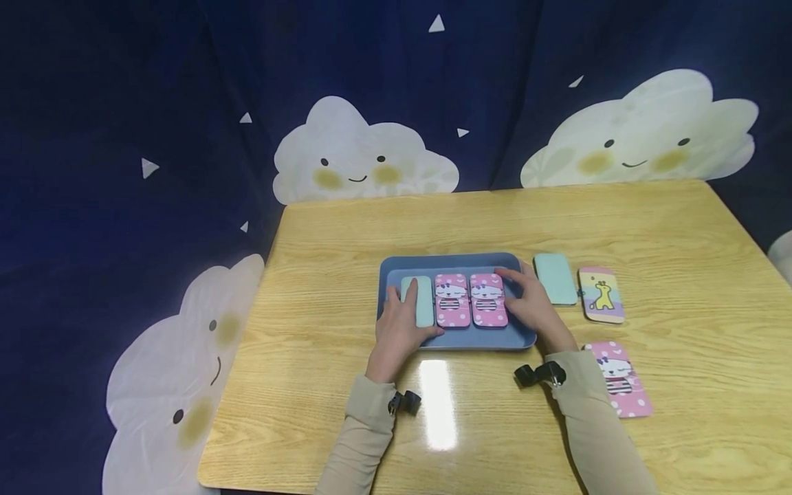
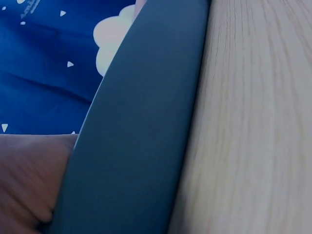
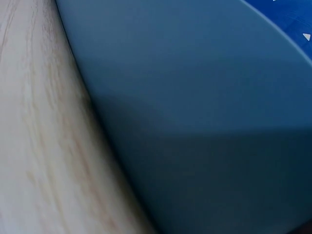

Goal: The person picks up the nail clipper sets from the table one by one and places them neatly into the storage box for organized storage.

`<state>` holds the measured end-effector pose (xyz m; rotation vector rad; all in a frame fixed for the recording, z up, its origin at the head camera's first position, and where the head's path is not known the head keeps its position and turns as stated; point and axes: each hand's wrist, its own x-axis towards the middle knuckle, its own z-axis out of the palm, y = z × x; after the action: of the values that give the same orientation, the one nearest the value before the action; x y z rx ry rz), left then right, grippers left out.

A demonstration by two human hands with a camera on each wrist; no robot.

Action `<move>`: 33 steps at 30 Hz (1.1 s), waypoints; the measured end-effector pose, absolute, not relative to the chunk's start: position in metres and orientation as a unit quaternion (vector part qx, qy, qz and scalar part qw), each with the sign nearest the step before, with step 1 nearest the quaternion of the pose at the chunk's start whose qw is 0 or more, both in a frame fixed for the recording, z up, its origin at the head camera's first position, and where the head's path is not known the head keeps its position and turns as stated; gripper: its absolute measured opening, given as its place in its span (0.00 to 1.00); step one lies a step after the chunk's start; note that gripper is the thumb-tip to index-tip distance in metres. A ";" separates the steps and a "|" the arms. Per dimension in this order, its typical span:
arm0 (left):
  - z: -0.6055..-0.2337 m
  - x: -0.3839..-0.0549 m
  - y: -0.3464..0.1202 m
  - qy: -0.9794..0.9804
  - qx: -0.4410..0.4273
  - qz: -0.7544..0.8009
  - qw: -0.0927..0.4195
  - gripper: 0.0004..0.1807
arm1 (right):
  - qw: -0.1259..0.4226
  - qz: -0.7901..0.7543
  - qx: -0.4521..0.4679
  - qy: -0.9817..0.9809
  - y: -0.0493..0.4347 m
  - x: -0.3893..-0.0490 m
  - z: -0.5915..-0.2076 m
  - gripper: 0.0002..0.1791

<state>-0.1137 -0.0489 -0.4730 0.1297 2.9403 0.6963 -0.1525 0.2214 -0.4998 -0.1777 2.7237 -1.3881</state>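
A blue tray [image 1: 458, 338] holds a mint-green rectangular case [image 1: 425, 309] and two pink cartoon cases, one in the middle [image 1: 452, 309] and one at the right [image 1: 489, 313], side by side. My left hand [image 1: 396, 328] reaches over the tray's left end, its fingers spread on the mint case and its thumb by the lower edge of the middle pink one. At the other end, my right hand [image 1: 529, 302] has its fingertips at the right pink case's upper corner and side. Both wrist views show mostly the tray's outer wall [image 2: 131, 117] close up.
Right of the tray, another mint case [image 1: 555, 278] lies beside a striped giraffe case [image 1: 602, 295]. A third pink case [image 1: 625, 392] is near my right sleeve [image 1: 588, 405]. Everything stands on a wooden table [image 1: 297, 385] before a dark blue cloud-patterned curtain [image 1: 371, 55].
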 end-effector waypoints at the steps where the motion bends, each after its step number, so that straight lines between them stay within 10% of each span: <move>1: -0.473 -0.114 -0.049 0.970 0.042 0.231 0.058 0.62 | 0.038 -0.453 -0.058 0.889 0.222 -0.153 -0.500 0.34; 18: -0.468 -0.112 -0.054 0.975 0.063 0.209 0.046 0.55 | 0.032 -0.463 -0.054 0.884 0.221 -0.152 -0.500 0.33; 33: -0.496 -0.123 -0.102 0.890 0.225 0.387 -0.090 0.38 | -0.014 -0.634 -0.022 0.773 0.225 -0.150 -0.508 0.46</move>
<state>-0.1227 -0.1021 -0.4956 0.7493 2.9671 1.2905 -0.1504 0.2253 -0.5075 -0.0698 2.4489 -2.0102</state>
